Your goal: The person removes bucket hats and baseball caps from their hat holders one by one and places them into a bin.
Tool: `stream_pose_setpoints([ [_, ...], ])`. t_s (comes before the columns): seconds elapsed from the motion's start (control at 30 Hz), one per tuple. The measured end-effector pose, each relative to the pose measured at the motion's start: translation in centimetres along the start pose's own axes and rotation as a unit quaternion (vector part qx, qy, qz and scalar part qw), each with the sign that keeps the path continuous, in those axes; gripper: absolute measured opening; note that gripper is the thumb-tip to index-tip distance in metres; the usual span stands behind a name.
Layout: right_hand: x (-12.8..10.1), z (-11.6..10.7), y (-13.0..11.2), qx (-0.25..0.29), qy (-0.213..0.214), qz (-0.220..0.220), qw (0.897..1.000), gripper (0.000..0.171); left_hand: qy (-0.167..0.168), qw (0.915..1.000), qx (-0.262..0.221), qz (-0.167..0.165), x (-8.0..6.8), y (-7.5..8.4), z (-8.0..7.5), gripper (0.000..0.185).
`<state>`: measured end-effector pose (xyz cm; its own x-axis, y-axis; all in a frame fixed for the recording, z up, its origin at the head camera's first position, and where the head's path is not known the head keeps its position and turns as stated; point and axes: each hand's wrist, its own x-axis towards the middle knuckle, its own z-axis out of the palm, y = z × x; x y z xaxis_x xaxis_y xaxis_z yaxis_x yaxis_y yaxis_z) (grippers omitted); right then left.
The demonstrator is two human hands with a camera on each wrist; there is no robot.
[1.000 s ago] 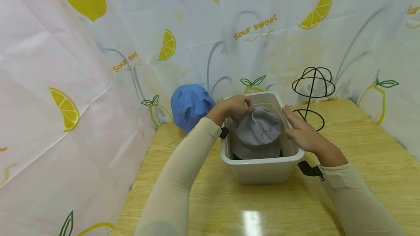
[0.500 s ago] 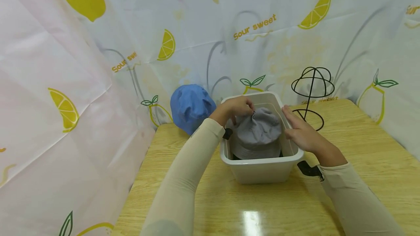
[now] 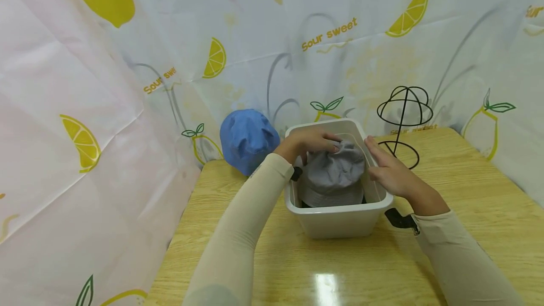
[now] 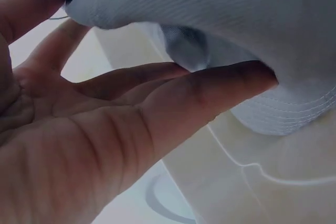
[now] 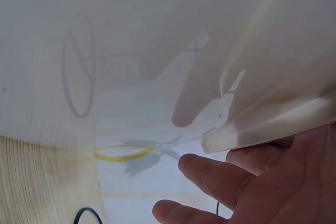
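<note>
In the head view, a grey bucket hat lies inside a white plastic bin on the table. My left hand reaches over the bin's left side, its fingers lying on the hat's crown. In the left wrist view, the thumb stretches under the grey fabric while the other fingers spread at its far side. At the bin's right rim rests my right hand. The right wrist view shows its fingers straight and spread outside the bin wall.
Left of the bin, a blue bucket hat stands at the table's back edge. A black wire hat stand is at the back right. Something dark shows under the grey hat. Lemon-print cloth hangs behind the wooden table.
My left hand's fingers have gone from pinching the grey hat's peak to lying extended over its crown, a little further right. My right hand has stayed at the rim.
</note>
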<state>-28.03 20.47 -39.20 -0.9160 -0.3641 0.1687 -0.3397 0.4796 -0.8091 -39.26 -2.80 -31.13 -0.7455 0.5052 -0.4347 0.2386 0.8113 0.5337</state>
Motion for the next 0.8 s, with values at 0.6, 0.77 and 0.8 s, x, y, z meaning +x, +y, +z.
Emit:
stream_pose_setpoints([
  [0.6, 0.1, 0.1, 0.1, 0.001, -0.001, 0.002, 1.0, 0.094, 0.001, 0.9977, 0.066, -0.012, 1.4, -0.4, 1.8, 0.054],
  [0.77, 0.1, 0.0, 0.1, 0.003, -0.001, 0.001, 1.0, 0.094, -0.015, 0.9981, 0.059, -0.006, 1.2, -0.1, 1.9, 0.065],
  [0.8, 0.1, 0.0, 0.1, 0.002, -0.001, 0.001, 1.0, 0.094, -0.021, 0.9982, 0.055, -0.002, 1.2, -0.1, 1.9, 0.068],
])
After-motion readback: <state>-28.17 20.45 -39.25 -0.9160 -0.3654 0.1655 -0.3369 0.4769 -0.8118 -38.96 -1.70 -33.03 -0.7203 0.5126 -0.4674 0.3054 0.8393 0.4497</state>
